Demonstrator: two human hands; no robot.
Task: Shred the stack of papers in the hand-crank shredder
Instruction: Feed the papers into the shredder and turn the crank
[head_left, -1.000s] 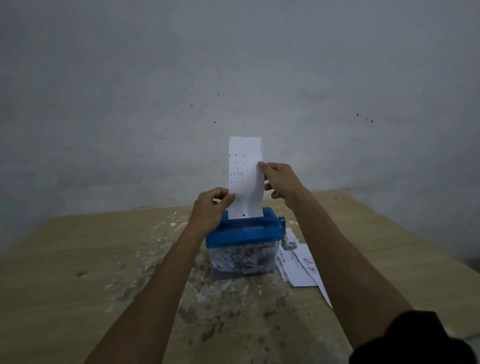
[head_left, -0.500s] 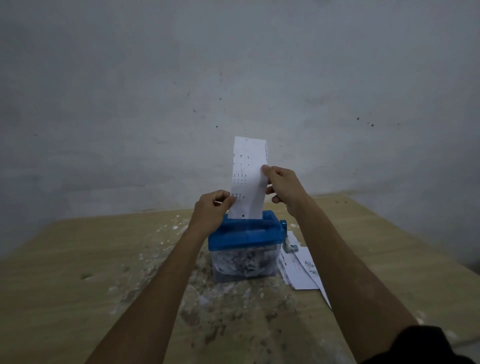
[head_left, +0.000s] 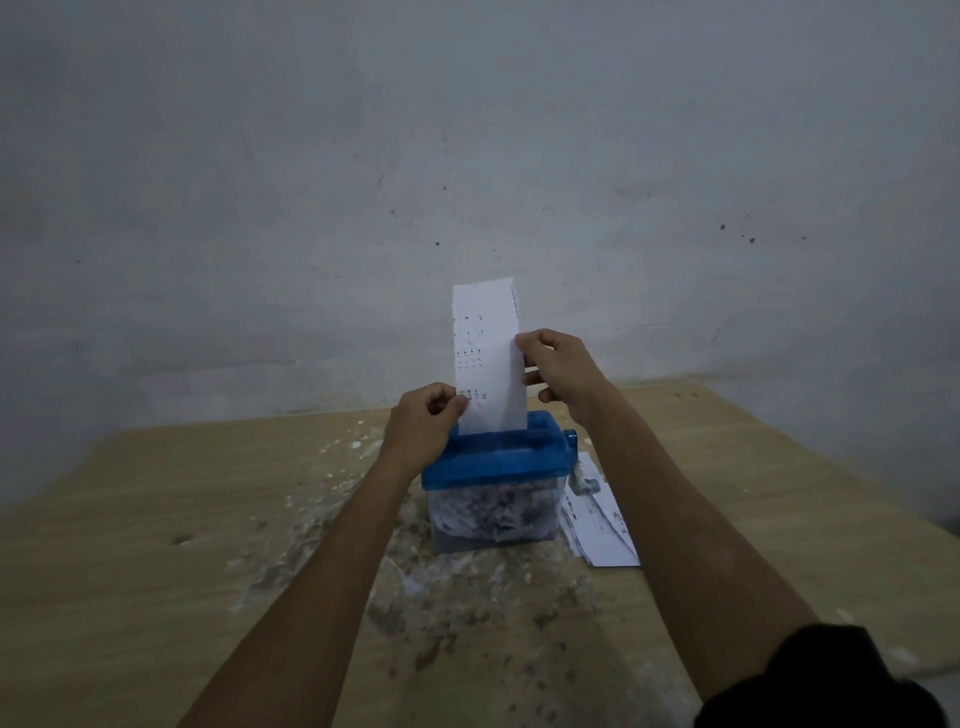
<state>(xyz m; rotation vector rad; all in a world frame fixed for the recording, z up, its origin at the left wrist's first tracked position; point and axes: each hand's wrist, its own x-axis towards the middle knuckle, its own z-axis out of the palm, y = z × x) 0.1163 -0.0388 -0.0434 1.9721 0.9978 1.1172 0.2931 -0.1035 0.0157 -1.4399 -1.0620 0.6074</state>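
Left of the blue-lidded clear plastic shredder (head_left: 493, 483) bare wooden tabletop (head_left: 156, 519) lies open; loose white printed sheets (head_left: 597, 514) crowd its right side.

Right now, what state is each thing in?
Strip: upright, bottom end in the shredder slot.
Shredder: bin holds shreds.
Crank: untouched.
Stack: flat on the table, right of the shredder.
Left hand: pinches the strip's left edge.
Right hand: pinches its right edge.
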